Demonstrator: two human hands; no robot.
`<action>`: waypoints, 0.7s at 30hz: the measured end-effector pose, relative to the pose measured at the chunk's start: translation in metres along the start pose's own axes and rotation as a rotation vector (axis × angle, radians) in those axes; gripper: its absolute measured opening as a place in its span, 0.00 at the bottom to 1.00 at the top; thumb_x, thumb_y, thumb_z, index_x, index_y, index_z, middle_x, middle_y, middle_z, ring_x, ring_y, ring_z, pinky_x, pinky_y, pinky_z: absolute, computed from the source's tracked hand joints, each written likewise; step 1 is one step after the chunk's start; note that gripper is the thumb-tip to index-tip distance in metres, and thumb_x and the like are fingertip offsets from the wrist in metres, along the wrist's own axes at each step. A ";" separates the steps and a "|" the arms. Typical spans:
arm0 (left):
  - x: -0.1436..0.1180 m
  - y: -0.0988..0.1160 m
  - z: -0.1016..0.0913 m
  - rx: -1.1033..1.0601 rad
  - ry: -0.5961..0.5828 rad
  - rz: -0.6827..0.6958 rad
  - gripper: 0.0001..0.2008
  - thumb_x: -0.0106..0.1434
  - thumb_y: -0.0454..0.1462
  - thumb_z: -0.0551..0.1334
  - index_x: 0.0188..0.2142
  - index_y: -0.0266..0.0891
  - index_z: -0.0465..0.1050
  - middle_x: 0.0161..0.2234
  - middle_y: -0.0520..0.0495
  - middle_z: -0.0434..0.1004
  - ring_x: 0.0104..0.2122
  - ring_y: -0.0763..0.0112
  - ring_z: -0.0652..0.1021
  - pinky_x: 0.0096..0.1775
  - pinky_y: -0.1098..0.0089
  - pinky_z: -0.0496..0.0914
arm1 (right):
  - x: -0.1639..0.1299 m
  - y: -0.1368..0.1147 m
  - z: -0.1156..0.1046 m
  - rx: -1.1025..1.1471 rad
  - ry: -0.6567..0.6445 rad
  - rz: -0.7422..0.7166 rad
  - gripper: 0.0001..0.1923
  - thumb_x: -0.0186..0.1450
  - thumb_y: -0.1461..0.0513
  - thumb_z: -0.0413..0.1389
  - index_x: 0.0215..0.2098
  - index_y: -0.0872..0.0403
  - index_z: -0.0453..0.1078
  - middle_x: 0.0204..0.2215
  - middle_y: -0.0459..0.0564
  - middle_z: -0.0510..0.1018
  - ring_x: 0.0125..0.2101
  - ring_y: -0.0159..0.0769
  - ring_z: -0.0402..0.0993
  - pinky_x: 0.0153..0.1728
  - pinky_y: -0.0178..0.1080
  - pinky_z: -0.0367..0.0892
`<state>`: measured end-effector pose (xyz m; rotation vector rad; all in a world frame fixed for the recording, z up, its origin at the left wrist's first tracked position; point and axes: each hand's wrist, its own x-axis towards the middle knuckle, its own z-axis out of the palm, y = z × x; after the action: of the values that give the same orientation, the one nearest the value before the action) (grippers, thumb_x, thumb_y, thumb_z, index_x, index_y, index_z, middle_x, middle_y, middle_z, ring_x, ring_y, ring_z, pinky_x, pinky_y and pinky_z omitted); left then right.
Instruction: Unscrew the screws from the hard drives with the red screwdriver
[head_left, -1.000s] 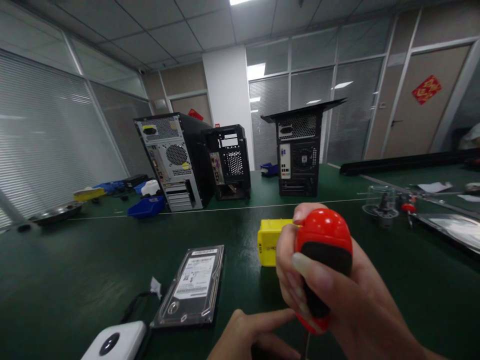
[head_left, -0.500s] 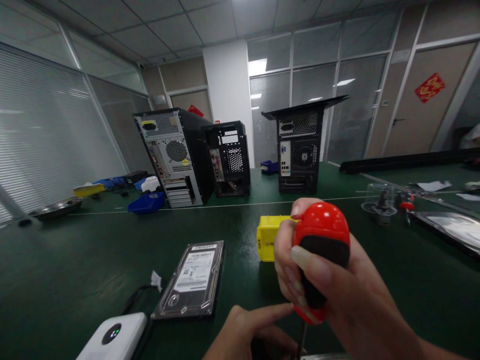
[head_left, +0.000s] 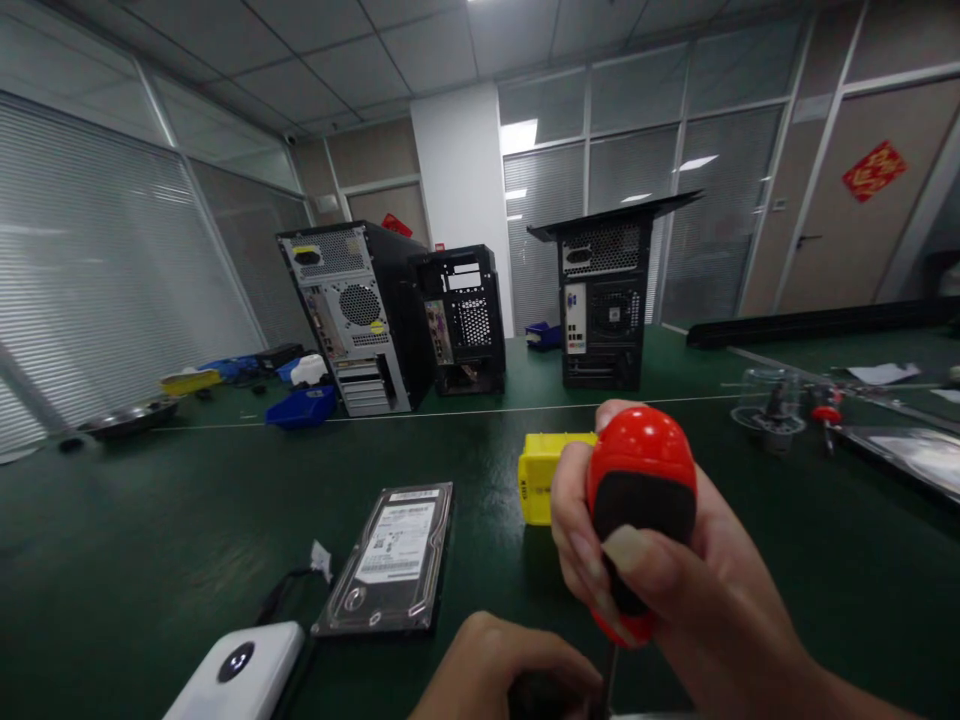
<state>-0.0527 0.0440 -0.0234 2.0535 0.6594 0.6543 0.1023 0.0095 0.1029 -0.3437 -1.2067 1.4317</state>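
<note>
My right hand [head_left: 675, 580] is wrapped round the red and black handle of a screwdriver [head_left: 645, 480], its thumb lying along the near side. The screwdriver stands upright, and its metal shaft runs down to the bottom edge, where the tip is out of sight. Low in the view, my left hand [head_left: 510, 665] is curled beside the shaft; what its fingers hold is hidden. A thin pale edge shows just below the shaft, cut off by the frame. Behind my right hand sits a yellow plastic bin [head_left: 540, 480], partly covered. To the left lies a hard drive [head_left: 394, 560], label up.
A white power bank [head_left: 236, 675] with a cable lies front left. Computer cases [head_left: 397, 310] stand at the back, another tower [head_left: 604, 300] right of them. Blue bins [head_left: 300, 407] and a metal dish [head_left: 131, 418] are left. A clear plastic container [head_left: 772, 405] and a red-handled tool [head_left: 827, 415] sit right.
My left index finger, stretched out against the screwdriver's lower handle before, has bent down toward the shaft. My right thumb has shifted lower on the handle. The view has turned slightly left.
</note>
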 end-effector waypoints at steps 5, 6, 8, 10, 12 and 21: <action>0.001 0.014 -0.005 0.118 -0.010 -0.044 0.09 0.54 0.29 0.65 0.35 0.35 0.81 0.29 0.48 0.79 0.29 0.71 0.75 0.31 0.77 0.66 | -0.003 0.002 -0.003 -0.033 0.005 -0.012 0.17 0.62 0.50 0.62 0.38 0.48 0.60 0.24 0.38 0.65 0.20 0.23 0.56 0.18 0.26 0.57; 0.001 0.017 -0.005 0.139 -0.007 -0.064 0.09 0.54 0.29 0.65 0.36 0.35 0.81 0.29 0.49 0.77 0.29 0.72 0.74 0.30 0.77 0.65 | -0.004 0.002 -0.003 -0.046 0.011 -0.018 0.17 0.63 0.50 0.61 0.37 0.48 0.60 0.24 0.39 0.66 0.19 0.23 0.56 0.18 0.26 0.57; -0.001 0.022 -0.006 0.161 -0.033 -0.097 0.11 0.54 0.27 0.64 0.37 0.33 0.81 0.25 0.53 0.70 0.24 0.77 0.68 0.27 0.78 0.61 | -0.004 0.004 -0.005 -0.075 0.018 -0.043 0.16 0.63 0.49 0.59 0.36 0.48 0.61 0.24 0.39 0.65 0.19 0.24 0.56 0.17 0.26 0.58; -0.001 0.025 -0.008 0.140 -0.062 -0.117 0.11 0.54 0.26 0.65 0.37 0.32 0.81 0.22 0.56 0.64 0.22 0.79 0.65 0.25 0.79 0.57 | -0.004 0.004 -0.006 -0.098 0.031 -0.058 0.15 0.63 0.48 0.59 0.35 0.48 0.62 0.23 0.39 0.64 0.18 0.25 0.56 0.16 0.27 0.58; 0.000 0.027 -0.009 0.115 -0.092 -0.130 0.09 0.55 0.27 0.66 0.37 0.32 0.81 0.20 0.58 0.61 0.20 0.80 0.63 0.24 0.79 0.56 | -0.003 0.002 -0.006 -0.095 0.056 -0.014 0.16 0.63 0.47 0.59 0.34 0.48 0.63 0.22 0.40 0.63 0.18 0.26 0.56 0.16 0.27 0.57; 0.004 0.035 -0.015 0.068 -0.192 -0.152 0.11 0.58 0.27 0.64 0.38 0.35 0.84 0.18 0.57 0.58 0.20 0.79 0.61 0.22 0.76 0.52 | -0.002 -0.012 0.002 -0.081 0.106 0.021 0.17 0.62 0.47 0.57 0.37 0.51 0.69 0.22 0.43 0.68 0.19 0.28 0.62 0.19 0.32 0.61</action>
<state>-0.0529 0.0381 0.0144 2.0733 0.7250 0.3471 0.1085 0.0045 0.1125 -0.4828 -1.1799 1.3681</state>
